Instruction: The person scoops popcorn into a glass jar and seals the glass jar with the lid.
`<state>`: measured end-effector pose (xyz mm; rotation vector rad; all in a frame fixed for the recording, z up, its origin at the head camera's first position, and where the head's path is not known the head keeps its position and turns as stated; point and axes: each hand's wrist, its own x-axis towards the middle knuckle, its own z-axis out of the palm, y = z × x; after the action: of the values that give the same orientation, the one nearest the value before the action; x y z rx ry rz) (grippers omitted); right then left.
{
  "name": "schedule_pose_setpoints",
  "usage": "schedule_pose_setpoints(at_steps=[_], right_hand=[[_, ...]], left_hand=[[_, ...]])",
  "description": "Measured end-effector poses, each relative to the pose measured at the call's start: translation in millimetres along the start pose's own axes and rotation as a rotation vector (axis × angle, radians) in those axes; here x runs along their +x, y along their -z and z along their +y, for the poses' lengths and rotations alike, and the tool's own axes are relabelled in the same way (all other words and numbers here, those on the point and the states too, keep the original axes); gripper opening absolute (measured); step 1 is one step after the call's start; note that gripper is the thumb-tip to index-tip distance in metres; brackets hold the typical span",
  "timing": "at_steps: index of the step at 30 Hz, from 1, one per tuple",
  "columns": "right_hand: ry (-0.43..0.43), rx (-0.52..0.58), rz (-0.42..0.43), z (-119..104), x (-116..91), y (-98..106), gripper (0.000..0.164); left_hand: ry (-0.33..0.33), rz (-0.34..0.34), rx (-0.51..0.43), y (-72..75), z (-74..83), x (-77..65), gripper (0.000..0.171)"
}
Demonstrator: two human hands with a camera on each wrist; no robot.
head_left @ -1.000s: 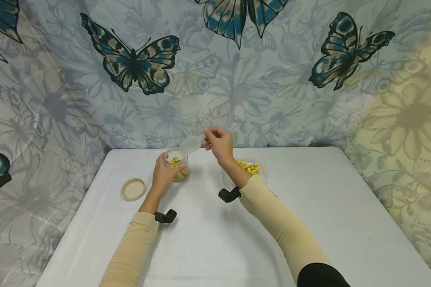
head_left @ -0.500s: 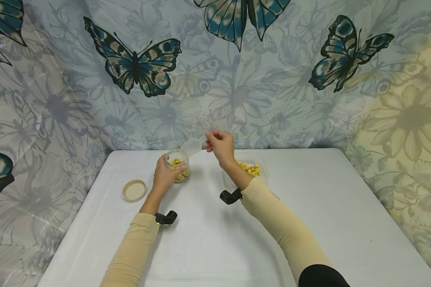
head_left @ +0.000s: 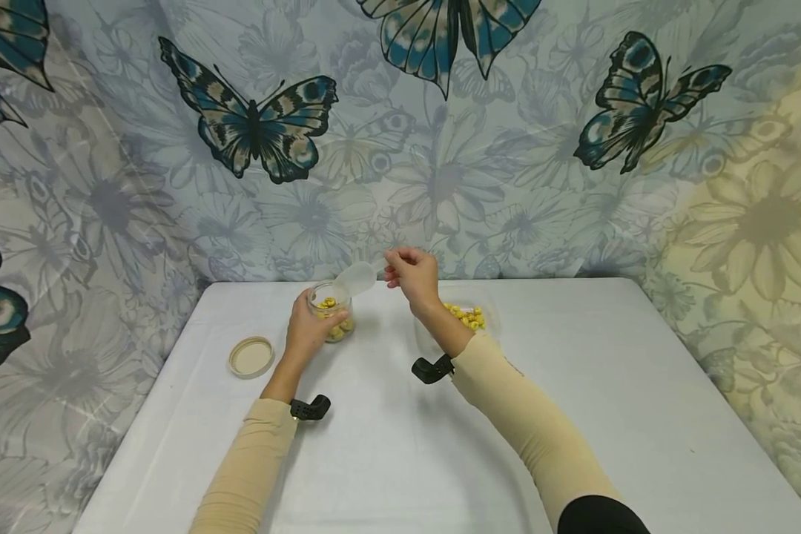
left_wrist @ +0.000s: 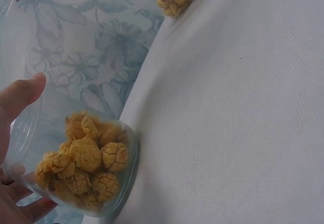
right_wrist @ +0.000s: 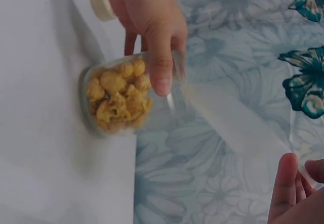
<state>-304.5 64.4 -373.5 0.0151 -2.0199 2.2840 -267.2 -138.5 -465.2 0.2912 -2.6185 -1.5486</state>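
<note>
My left hand grips a clear glass jar round its side, thumb near the rim. Yellow caramel popcorn fills the lower part of the jar, which stands upright on the table. A translucent white plastic scoop slants down with its mouth at the jar's rim. My right hand pinches the scoop's handle between thumb and fingers, up and to the right of the jar. No popcorn shows in the scoop.
Behind my right forearm, a clear container holds more popcorn, partly hidden. A round cream lid lies left of the jar on the white table. A patterned cloth backdrop rises at the table's far edge.
The whole head view has shifted slightly downward. Both hands, the jar and the scoop otherwise keep nearly the same pose.
</note>
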Motion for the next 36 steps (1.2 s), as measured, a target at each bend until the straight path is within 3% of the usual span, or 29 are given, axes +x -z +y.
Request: schedule_pose_setpoints(at_steps=[24,36], right_hand=[[-0.12,0.034,0.02,-2.5,2.5,5.5,0.016],[-0.099,0.128,0.031,-8.5,2.2,15.7,0.007]], left_hand=[[-0.013,0.017,-0.006,-0.6,-2.8,1.8,0.098],[-0.034,-0.01,-0.011,3.1,2.2,2.5,0.098]])
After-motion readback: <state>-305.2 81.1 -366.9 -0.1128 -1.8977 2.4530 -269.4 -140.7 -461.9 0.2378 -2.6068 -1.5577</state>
